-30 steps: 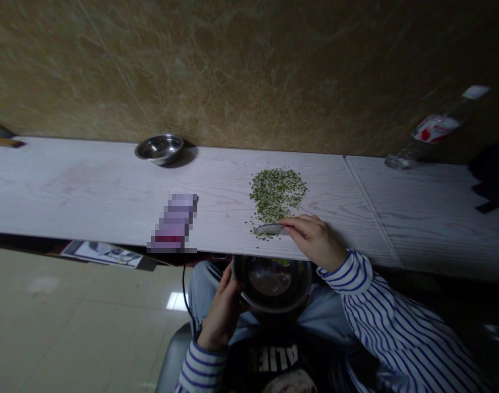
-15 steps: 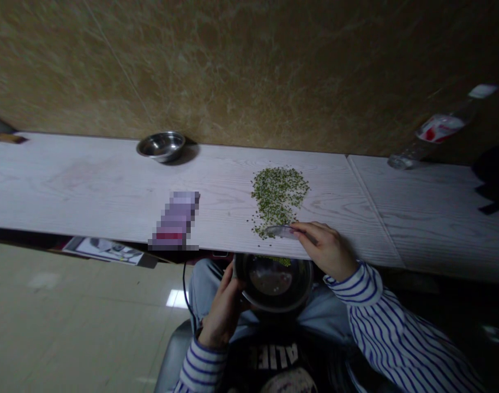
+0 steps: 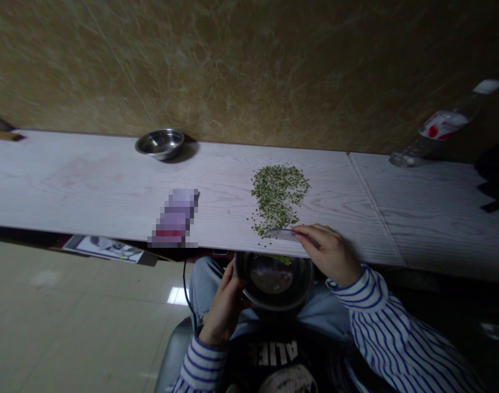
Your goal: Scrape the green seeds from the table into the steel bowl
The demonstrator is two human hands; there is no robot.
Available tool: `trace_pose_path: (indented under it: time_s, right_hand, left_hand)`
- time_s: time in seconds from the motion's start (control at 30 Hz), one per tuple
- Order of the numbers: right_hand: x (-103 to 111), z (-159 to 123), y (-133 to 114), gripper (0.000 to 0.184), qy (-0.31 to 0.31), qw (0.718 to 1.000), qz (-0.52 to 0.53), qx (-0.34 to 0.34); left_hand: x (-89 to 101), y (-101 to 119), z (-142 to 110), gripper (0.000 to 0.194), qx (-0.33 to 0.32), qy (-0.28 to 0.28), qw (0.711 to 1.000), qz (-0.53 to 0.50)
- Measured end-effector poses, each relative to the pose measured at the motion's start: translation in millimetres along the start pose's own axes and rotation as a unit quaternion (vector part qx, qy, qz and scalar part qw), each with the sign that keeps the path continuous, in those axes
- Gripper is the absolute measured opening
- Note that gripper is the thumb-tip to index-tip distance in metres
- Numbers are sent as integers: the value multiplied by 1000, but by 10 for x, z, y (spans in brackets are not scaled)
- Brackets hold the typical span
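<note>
My left hand (image 3: 226, 307) grips the left rim of a large metal bowl (image 3: 274, 303) above my lap, just under the table's front edge. Some green beans (image 3: 282, 259) lie inside it near the far wall. In my right hand (image 3: 328, 250) is a thin, see-through flat piece (image 3: 278, 233), pinched at its right end between thumb and fingers; its exact kind is unclear. It rests low over the tabletop at the near end of a spread of small green beans (image 3: 276, 191). A few loose beans lie between it and the edge.
A small steel bowl (image 3: 160, 144) stands by the wall, left of the beans. A pixelated purple phone-like object (image 3: 178, 215) lies nearer. A clear bottle (image 3: 441, 125) with a white cap stands at the right, beside a black object (image 3: 494, 177). Papers (image 3: 106, 248) sit under the table.
My right hand and the flat piece have shifted slightly toward the table's front edge. My left hand keeps its hold on the large bowl, and the view has tilted a little.
</note>
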State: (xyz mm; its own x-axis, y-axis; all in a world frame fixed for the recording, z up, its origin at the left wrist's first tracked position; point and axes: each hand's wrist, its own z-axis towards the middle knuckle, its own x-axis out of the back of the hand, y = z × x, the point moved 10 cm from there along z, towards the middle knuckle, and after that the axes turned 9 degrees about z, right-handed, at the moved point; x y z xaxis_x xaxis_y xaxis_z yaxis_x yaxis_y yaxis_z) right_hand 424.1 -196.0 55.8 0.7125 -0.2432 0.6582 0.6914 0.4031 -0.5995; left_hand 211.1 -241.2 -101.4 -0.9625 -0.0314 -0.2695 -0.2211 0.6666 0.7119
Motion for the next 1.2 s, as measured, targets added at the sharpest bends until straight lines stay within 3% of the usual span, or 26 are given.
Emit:
trace_pose_path:
  time_s: [0.97,1.2]
  right_hand:
    - [92,-85,77,21,24,1000,0,-19]
    - [28,-63,-56,20,6,1000,0,16]
  left_hand:
    - [-6,13,-5,73,-8,3,1000,14]
    - [10,-15,24,78,-8,-2,1000,2]
